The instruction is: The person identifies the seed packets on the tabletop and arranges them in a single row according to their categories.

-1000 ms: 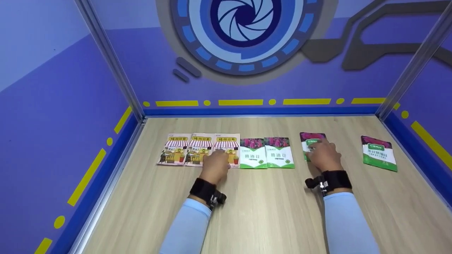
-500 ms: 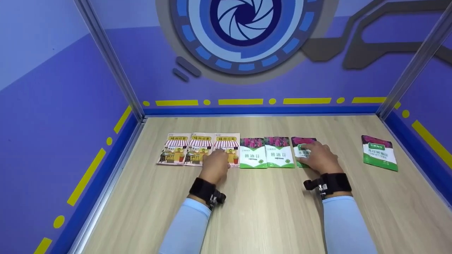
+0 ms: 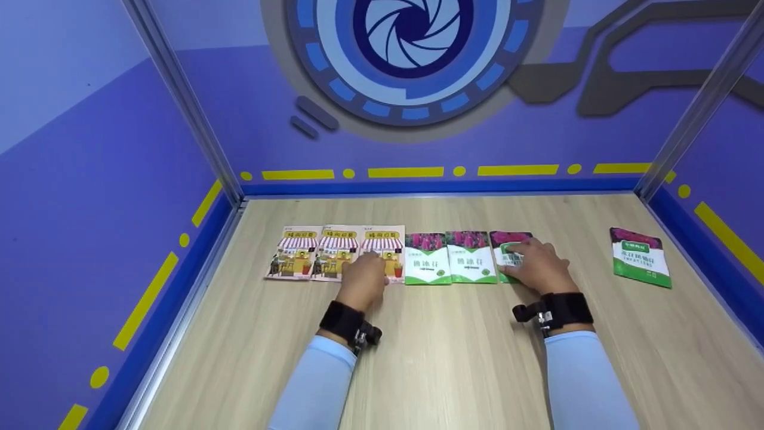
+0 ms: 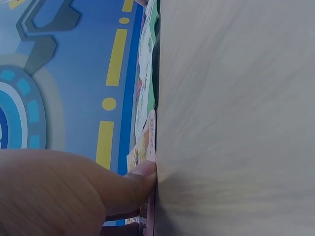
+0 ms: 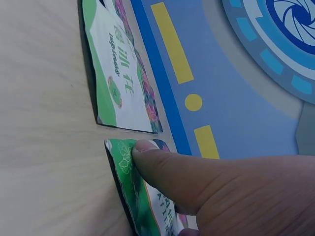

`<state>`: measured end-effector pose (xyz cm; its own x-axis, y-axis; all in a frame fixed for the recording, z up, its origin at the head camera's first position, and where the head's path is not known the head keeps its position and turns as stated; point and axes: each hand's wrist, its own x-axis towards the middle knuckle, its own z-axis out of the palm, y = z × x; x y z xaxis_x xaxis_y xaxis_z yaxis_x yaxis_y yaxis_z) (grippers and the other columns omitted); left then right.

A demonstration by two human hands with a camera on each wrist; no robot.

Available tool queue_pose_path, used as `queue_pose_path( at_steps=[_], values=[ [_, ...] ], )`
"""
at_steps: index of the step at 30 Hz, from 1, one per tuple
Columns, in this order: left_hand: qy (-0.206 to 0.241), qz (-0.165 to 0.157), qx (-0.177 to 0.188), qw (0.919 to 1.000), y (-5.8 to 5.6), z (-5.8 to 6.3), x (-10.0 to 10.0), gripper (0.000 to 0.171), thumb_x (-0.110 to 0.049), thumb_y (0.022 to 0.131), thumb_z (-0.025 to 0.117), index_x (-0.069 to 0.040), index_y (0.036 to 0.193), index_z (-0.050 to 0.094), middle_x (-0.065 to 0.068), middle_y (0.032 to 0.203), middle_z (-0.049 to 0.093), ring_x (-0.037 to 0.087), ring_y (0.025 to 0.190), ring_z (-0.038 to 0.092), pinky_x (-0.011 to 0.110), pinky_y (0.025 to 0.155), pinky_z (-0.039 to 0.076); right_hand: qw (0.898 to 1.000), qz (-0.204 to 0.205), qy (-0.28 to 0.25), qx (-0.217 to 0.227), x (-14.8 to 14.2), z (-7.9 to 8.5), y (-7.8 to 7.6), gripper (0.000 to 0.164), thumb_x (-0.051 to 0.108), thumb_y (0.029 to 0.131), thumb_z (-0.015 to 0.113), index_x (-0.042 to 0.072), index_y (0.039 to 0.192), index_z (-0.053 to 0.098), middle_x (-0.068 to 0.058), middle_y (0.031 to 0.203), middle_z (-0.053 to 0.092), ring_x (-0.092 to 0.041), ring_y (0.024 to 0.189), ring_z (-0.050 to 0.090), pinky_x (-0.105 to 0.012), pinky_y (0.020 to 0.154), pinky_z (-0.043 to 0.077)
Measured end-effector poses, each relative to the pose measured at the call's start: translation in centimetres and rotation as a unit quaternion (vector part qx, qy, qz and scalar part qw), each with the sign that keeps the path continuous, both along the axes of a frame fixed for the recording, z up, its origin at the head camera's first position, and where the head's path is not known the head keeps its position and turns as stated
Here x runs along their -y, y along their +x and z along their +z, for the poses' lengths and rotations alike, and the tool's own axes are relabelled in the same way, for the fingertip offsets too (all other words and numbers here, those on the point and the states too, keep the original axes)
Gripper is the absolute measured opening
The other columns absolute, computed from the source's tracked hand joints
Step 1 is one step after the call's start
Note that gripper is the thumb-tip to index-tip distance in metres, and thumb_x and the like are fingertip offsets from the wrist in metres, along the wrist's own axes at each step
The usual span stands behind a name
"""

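Several seed packets lie in a row on the wooden table (image 3: 453, 358). My left hand (image 3: 363, 280) rests on the third pink packet (image 3: 391, 251), its thumb (image 4: 140, 179) pressed at the near edge. Two white-and-green packets with pink flowers, one (image 3: 427, 260) beside the pink one and another (image 3: 473, 257), continue the row. My right hand (image 3: 543, 269) holds a green-and-magenta packet (image 3: 506, 257) at the row's right end, thumb (image 5: 162, 162) on its near left corner. That hand covers part of the packet, and a narrow gap parts it from its neighbour in the right wrist view.
Two more pink packets, one (image 3: 292, 254) at the far left and one (image 3: 335, 254) beside it, overlap slightly. Another green-and-magenta packet (image 3: 640, 257) lies apart at the right, slightly turned. Printed panels (image 3: 382, 149) with metal frame posts enclose the table at the back and sides.
My right hand has slid the green-and-magenta packet left and slightly nearer, up beside the white-and-green ones. My left hand has stayed on the pink packet.
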<state>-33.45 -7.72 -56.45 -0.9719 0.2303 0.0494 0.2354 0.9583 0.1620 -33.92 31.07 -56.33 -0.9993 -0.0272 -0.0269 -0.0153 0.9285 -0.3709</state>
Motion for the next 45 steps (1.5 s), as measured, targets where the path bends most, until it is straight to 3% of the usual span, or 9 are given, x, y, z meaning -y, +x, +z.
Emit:
queue_pose_path(
  at_steps=[9,16,22,26,33,36,39,45],
  values=[
    [-0.007,-0.002,-0.007,0.9999,0.0,-0.1,0.1,0.014,-0.027,0.087,0.082,-0.015,0.093,0.076,0.005,0.101,0.07,0.026,0.092,0.067,0.061,0.089,0.049,1.0,0.001,-0.004,-0.009,0.5,-0.1,0.1,0.066,0.047,0.09,0.078,0.015,0.145,0.061,-0.027,0.151,0.046,-0.053,0.132,0.041,-0.084,0.092,0.031],
    [-0.005,0.003,-0.007,1.0,0.0,-0.2,0.2,0.015,-0.027,0.087,0.082,-0.014,0.094,0.076,0.005,0.102,0.071,0.025,0.091,0.066,0.057,0.084,0.049,1.0,0.012,-0.006,0.001,0.6,-0.2,-0.1,0.066,0.049,0.091,0.076,0.016,0.146,0.06,-0.027,0.152,0.044,-0.053,0.134,0.039,-0.082,0.093,0.031],
    [-0.002,0.004,0.001,1.0,0.0,-0.2,0.3,0.015,-0.027,0.088,0.081,-0.014,0.094,0.076,0.005,0.103,0.07,0.025,0.093,0.066,0.056,0.085,0.049,1.0,-0.003,-0.01,-0.005,0.2,0.4,0.2,0.063,0.047,0.095,0.072,0.013,0.147,0.058,-0.028,0.151,0.044,-0.052,0.136,0.038,-0.083,0.097,0.028],
    [-0.002,0.001,-0.007,1.0,0.1,-0.2,0.3,0.014,-0.027,0.087,0.082,-0.015,0.092,0.076,0.005,0.102,0.07,0.026,0.092,0.066,0.055,0.082,0.049,0.999,-0.026,-0.016,-0.011,-1.5,1.2,0.8,0.063,0.046,0.099,0.067,0.008,0.148,0.054,-0.03,0.154,0.04,-0.055,0.139,0.034,-0.083,0.098,0.027],
    [-0.003,-0.006,-0.017,0.9998,0.4,0.0,0.1,0.016,-0.028,0.086,0.082,-0.014,0.091,0.076,0.006,0.1,0.069,0.026,0.092,0.066,0.053,0.078,0.05,0.994,-0.093,-0.044,-0.02,-7.5,2.3,3.0,0.062,0.037,0.104,0.057,-0.004,0.149,0.046,-0.038,0.153,0.034,-0.065,0.135,0.033,-0.08,0.102,0.03],
    [-0.001,-0.008,-0.021,0.9997,0.4,0.1,0.1,0.017,-0.029,0.086,0.083,-0.013,0.091,0.076,0.006,0.099,0.068,0.027,0.092,0.066,0.052,0.077,0.051,0.986,-0.153,-0.065,-0.025,-9.7,2.7,4.0,0.063,0.033,0.103,0.055,-0.008,0.149,0.043,-0.041,0.151,0.035,-0.065,0.134,0.035,-0.076,0.103,0.034],
    [-0.002,-0.008,-0.021,0.9997,0.4,0.2,0.1,0.017,-0.029,0.087,0.082,-0.013,0.091,0.075,0.005,0.099,0.068,0.026,0.091,0.066,0.052,0.077,0.05,0.974,-0.202,-0.102,-0.01,-11.7,2.9,4.8,0.067,0.032,0.105,0.052,-0.009,0.154,0.034,-0.042,0.154,0.032,-0.063,0.138,0.032,-0.074,0.108,0.031],
    [0.003,-0.008,-0.016,0.9998,0.3,0.1,0.0,0.018,-0.028,0.087,0.082,-0.013,0.095,0.076,0.006,0.1,0.068,0.027,0.091,0.066,0.053,0.078,0.051,0.962,-0.24,-0.13,0.016,-14.2,2.4,5.7,0.068,0.032,0.107,0.046,-0.008,0.158,0.026,-0.042,0.155,0.028,-0.061,0.139,0.034,-0.072,0.111,0.029]
  ],
)
